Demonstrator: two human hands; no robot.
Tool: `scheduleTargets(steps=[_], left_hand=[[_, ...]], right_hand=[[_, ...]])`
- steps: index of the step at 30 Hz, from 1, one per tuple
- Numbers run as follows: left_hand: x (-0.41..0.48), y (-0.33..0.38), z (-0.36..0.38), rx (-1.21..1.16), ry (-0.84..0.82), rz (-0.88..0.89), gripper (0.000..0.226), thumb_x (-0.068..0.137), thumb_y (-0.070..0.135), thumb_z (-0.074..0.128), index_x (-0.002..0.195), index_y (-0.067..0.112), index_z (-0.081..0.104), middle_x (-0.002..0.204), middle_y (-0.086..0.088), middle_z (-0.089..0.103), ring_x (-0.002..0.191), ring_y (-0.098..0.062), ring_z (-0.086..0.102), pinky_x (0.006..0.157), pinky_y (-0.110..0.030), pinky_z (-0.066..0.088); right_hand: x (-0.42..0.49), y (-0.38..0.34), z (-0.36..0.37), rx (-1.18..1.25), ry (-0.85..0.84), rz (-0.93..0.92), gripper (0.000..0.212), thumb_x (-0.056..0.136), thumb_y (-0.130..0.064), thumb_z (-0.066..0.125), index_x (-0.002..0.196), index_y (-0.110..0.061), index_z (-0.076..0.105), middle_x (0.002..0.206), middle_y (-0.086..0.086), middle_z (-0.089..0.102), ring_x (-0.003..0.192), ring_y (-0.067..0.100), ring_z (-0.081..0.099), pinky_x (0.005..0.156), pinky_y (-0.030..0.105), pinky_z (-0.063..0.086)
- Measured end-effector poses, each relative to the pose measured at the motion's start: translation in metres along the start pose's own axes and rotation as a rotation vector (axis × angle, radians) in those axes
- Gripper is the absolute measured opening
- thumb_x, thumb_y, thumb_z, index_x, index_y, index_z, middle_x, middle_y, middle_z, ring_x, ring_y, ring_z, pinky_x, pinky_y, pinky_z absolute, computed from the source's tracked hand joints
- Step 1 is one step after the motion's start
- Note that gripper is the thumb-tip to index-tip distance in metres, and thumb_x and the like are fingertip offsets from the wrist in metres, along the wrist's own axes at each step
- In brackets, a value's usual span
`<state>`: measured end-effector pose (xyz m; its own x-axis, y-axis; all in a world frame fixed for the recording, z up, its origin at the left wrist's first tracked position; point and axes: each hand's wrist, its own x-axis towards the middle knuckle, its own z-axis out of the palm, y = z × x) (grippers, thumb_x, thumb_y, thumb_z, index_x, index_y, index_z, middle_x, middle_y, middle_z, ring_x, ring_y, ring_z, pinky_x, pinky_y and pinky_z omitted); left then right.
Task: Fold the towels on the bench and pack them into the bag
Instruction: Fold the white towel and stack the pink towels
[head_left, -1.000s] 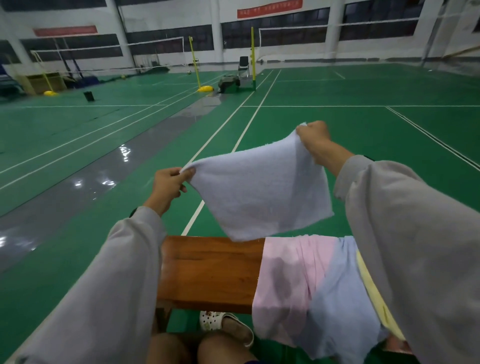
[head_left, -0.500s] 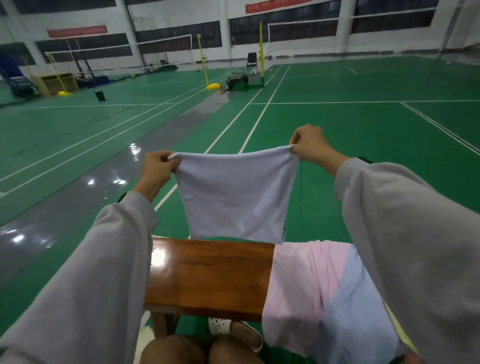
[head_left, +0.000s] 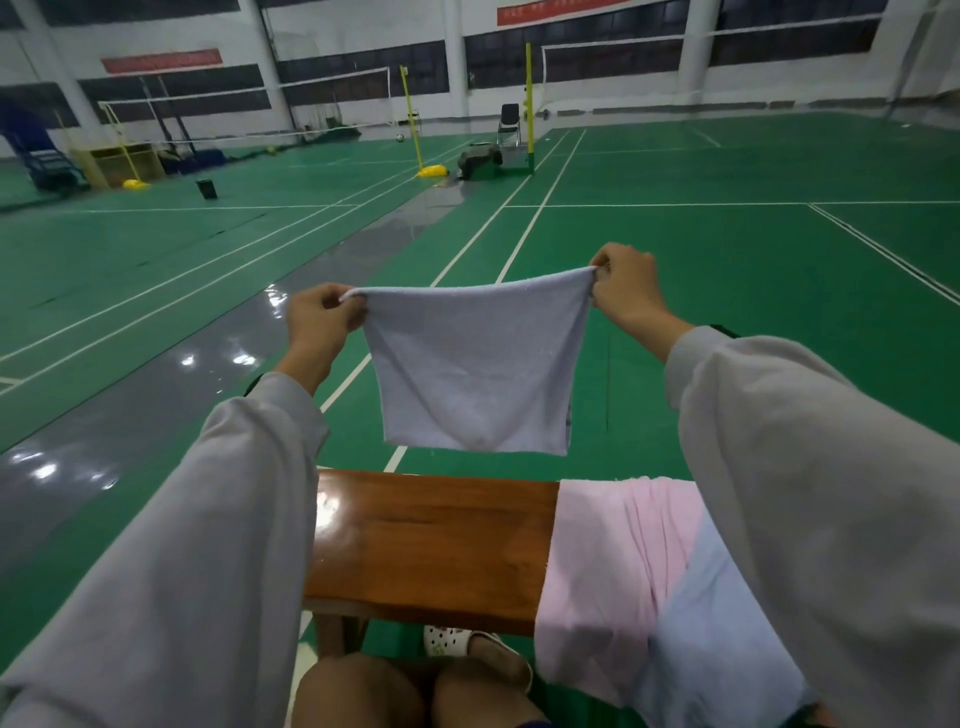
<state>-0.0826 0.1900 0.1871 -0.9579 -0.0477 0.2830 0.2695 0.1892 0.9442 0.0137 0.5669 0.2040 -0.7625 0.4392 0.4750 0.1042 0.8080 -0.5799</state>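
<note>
Since a second ago the pale towel (head_left: 475, 374) has levelled out: your right hand (head_left: 626, 288) has dropped, your left hand (head_left: 319, 319) has risen, and the top edge now runs taut between them, with the hem hanging just clear of the bench's far edge.

Nearest to you, the pink towel (head_left: 618, 561) and the blue towel (head_left: 711, 623) lie unfolded over the right part of the bench (head_left: 431, 545), both spilling over its near edge towards your knees. Your right sleeve passes directly above them. If you lower that arm carelessly, the sleeve could catch and drag them, and I judge they would slide off towards the shoe (head_left: 447, 636) underneath.

The left part of the bench is bare wood, and that is where the held towel should land. Bring it back towards you before lowering, or the hem will drop past the far edge instead of onto the seat.

Farther out, each hand pinches one top corner, thumb against curled fingers, and nothing else supports the cloth. If either pinch slackens, that corner falls and the towel swings down to the green floor (head_left: 727, 270) beyond the bench. If you pull the hands wider, a corner may slip out.

No bag is in view, so you will need to find it before packing.
</note>
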Motion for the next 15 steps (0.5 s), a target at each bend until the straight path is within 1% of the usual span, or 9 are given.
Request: scheduleTargets(steps=[2, 4, 6, 7, 9, 11, 12, 13, 15], left_hand=[[-0.018, -0.007, -0.013, 0.088, -0.062, 0.004, 0.01, 0.094, 0.008, 0.07, 0.09, 0.017, 0.071, 0.093, -0.009, 0.073, 0.092, -0.029, 0.072, 0.087, -0.038, 0.061], [-0.038, -0.02, -0.033, 0.183, -0.176, -0.011, 0.007, 0.094, 0.01, 0.07, 0.091, 0.015, 0.07, 0.094, -0.012, 0.072, 0.09, -0.029, 0.072, 0.076, -0.035, 0.061], [-0.056, -0.035, -0.053, 0.272, -0.292, -0.035, 0.007, 0.094, 0.011, 0.071, 0.088, 0.014, 0.07, 0.091, -0.013, 0.071, 0.087, -0.027, 0.069, 0.069, -0.033, 0.06], [-0.065, -0.042, -0.062, 0.316, -0.337, -0.055, 0.007, 0.094, 0.012, 0.072, 0.087, 0.014, 0.071, 0.089, -0.014, 0.07, 0.087, -0.026, 0.066, 0.07, -0.034, 0.06], [-0.086, -0.059, -0.076, 0.37, -0.415, -0.118, 0.007, 0.092, 0.015, 0.074, 0.086, 0.013, 0.072, 0.085, -0.009, 0.068, 0.085, -0.022, 0.062, 0.076, -0.037, 0.057], [-0.108, -0.076, -0.083, 0.365, -0.507, -0.212, 0.011, 0.092, 0.018, 0.075, 0.092, 0.008, 0.073, 0.087, -0.006, 0.07, 0.088, -0.02, 0.064, 0.084, -0.04, 0.057], [-0.119, -0.084, -0.085, 0.361, -0.558, -0.267, 0.018, 0.092, 0.021, 0.075, 0.098, 0.005, 0.072, 0.092, -0.006, 0.071, 0.091, -0.021, 0.065, 0.087, -0.042, 0.057], [-0.13, -0.091, -0.087, 0.361, -0.617, -0.327, 0.025, 0.093, 0.024, 0.074, 0.105, 0.003, 0.071, 0.097, -0.007, 0.071, 0.095, -0.022, 0.066, 0.09, -0.042, 0.057], [-0.151, -0.1, -0.088, 0.38, -0.759, -0.448, 0.031, 0.095, 0.029, 0.071, 0.113, 0.004, 0.069, 0.109, -0.011, 0.073, 0.103, -0.026, 0.069, 0.093, -0.041, 0.056]], right_hand=[[-0.021, 0.006, -0.002, 0.027, -0.047, -0.025, 0.022, 0.092, -0.002, 0.052, 0.101, -0.007, 0.072, 0.098, 0.011, 0.072, 0.089, 0.029, 0.067, 0.086, 0.044, 0.058], [-0.046, 0.016, -0.003, 0.034, -0.129, -0.042, 0.019, 0.094, -0.005, 0.057, 0.102, -0.008, 0.073, 0.097, 0.007, 0.071, 0.089, 0.023, 0.064, 0.086, 0.038, 0.055], [-0.071, 0.028, -0.003, 0.136, -0.25, 0.019, 0.011, 0.093, -0.006, 0.062, 0.095, -0.009, 0.073, 0.088, 0.004, 0.068, 0.082, 0.018, 0.06, 0.079, 0.032, 0.049], [-0.084, 0.032, -0.003, 0.245, -0.324, 0.086, 0.01, 0.092, -0.004, 0.063, 0.087, -0.01, 0.07, 0.084, 0.004, 0.065, 0.077, 0.017, 0.058, 0.076, 0.031, 0.048], [-0.112, 0.036, 0.0, 0.504, -0.437, 0.26, 0.019, 0.091, 0.004, 0.061, 0.076, -0.008, 0.065, 0.079, 0.007, 0.061, 0.075, 0.018, 0.056, 0.07, 0.03, 0.053], [-0.142, 0.04, 0.007, 0.662, -0.513, 0.396, 0.022, 0.09, 0.01, 0.055, 0.074, -0.004, 0.06, 0.075, 0.009, 0.055, 0.071, 0.02, 0.056, 0.062, 0.027, 0.057], [-0.156, 0.045, 0.011, 0.685, -0.552, 0.438, 0.021, 0.09, 0.01, 0.053, 0.074, -0.004, 0.058, 0.074, 0.011, 0.052, 0.069, 0.021, 0.054, 0.06, 0.029, 0.056], [-0.17, 0.051, 0.016, 0.69, -0.597, 0.466, 0.019, 0.089, 0.009, 0.052, 0.076, -0.004, 0.058, 0.074, 0.012, 0.05, 0.068, 0.023, 0.052, 0.062, 0.032, 0.055], [-0.195, 0.067, 0.023, 0.637, -0.69, 0.486, 0.01, 0.088, 0.006, 0.053, 0.088, -0.001, 0.059, 0.081, 0.014, 0.05, 0.074, 0.027, 0.052, 0.07, 0.039, 0.056]])
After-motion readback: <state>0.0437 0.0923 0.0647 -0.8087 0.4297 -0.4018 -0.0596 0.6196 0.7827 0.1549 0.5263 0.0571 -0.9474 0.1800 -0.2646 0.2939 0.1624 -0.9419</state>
